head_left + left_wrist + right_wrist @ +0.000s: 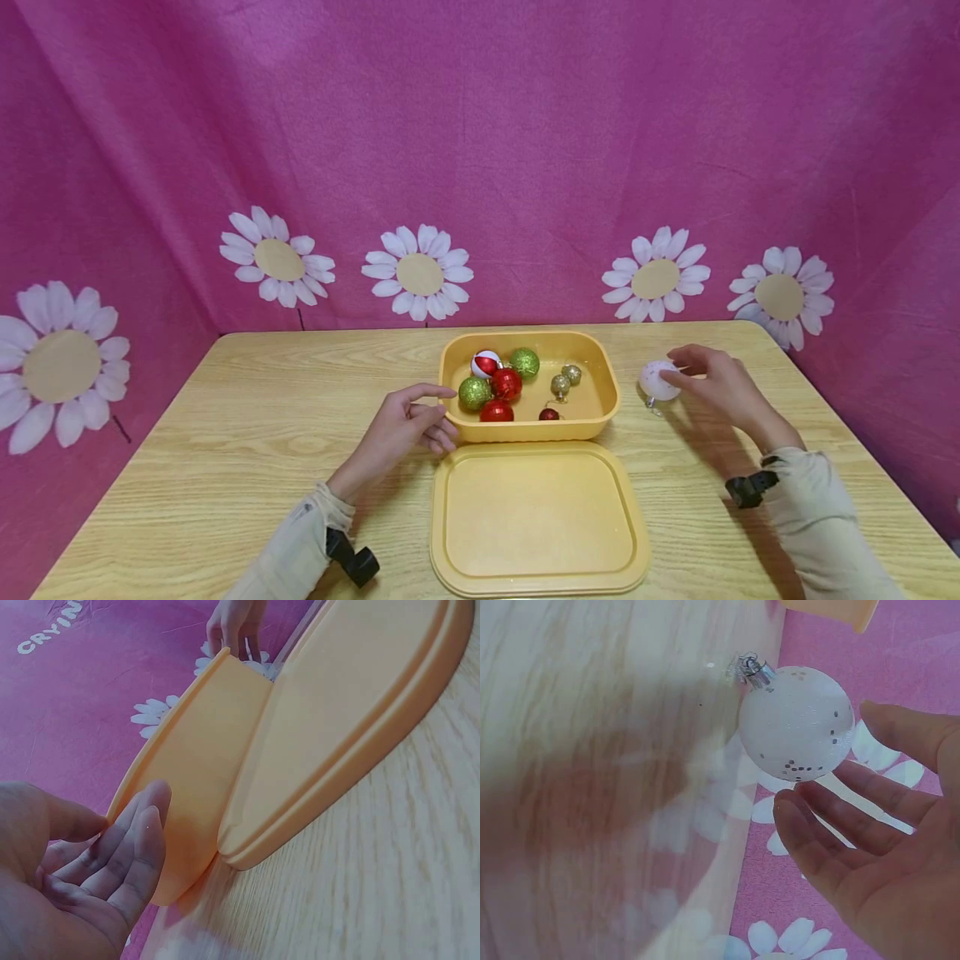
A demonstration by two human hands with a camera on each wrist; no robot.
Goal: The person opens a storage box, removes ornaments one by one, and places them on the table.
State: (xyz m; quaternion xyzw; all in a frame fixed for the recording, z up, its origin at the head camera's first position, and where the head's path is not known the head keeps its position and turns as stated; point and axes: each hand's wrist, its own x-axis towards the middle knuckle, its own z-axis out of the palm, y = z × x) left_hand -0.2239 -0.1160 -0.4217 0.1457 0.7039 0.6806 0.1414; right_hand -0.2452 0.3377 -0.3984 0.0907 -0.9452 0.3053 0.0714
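Table (225, 433): right hand (716, 385) partly hides white bauble (656, 380).

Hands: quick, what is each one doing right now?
Left hand: open, holding nothing, beside the box.
Right hand: open, fingertips at the white ball, no grip yet.

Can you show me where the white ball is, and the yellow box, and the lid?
white ball (656, 379), head view, on the ball's round front.
yellow box (609, 385), head view, on its right rim.
lid (534, 517), head view, on the flat middle of the lid.
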